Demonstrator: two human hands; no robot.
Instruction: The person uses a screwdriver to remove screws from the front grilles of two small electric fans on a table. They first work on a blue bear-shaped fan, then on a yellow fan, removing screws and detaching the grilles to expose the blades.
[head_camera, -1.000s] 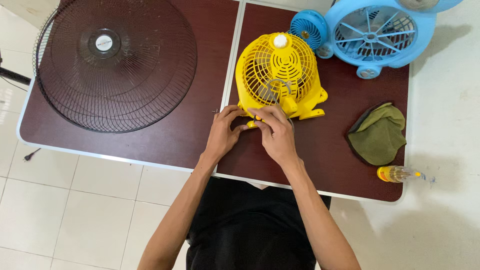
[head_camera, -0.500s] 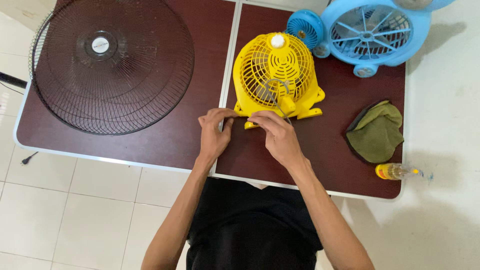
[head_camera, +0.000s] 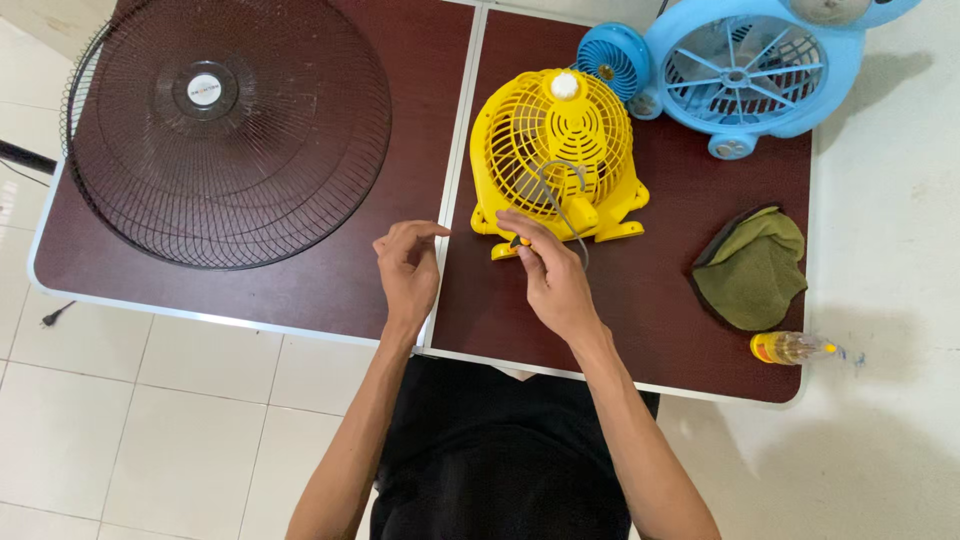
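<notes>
The right hand (head_camera: 552, 280) pinches a small orange-handled screwdriver (head_camera: 517, 241) at the round yellow plastic fan (head_camera: 556, 150) mid-tabletop, left hand (head_camera: 408, 270) loosely curled, empty; a slipping tip could nudge the fan.

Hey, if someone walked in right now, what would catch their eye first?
Likely the bright yellow plastic desk fan lying mid-table, with the right hand at its base holding a small tool and the left hand just beside it. Next, the large round black wire fan grille at left.
</notes>
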